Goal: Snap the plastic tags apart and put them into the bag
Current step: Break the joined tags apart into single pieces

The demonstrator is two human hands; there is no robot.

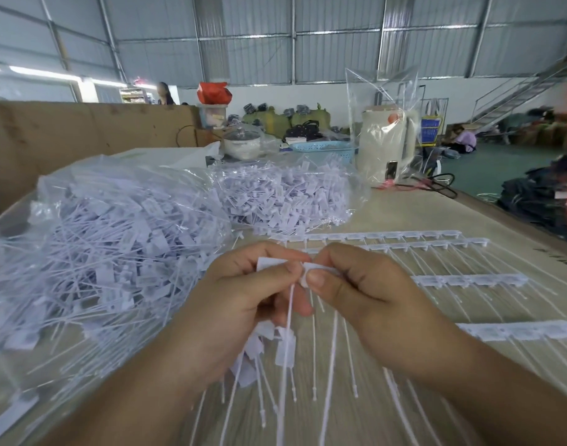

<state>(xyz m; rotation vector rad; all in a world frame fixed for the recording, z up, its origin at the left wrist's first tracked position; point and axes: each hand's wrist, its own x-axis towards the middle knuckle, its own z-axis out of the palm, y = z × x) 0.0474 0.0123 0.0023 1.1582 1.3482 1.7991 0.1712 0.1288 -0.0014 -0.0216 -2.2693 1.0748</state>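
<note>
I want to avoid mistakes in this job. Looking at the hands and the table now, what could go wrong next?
1. The left hand already holds a bundle of loose tags while pinching a new one; some may slip out onto the table.
2. The long tails under the right hand may tangle with the unsnapped strips.
3. The bag looks heaped, so added tags may spill.

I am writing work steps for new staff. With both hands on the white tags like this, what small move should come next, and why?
Probably bend the two tag heads against each other to snap them apart. The left hand and right hand each pinch one head of the joined tags at the seam. Loose tags already hang in the left grip, and the open bag lies beside it.
</note>
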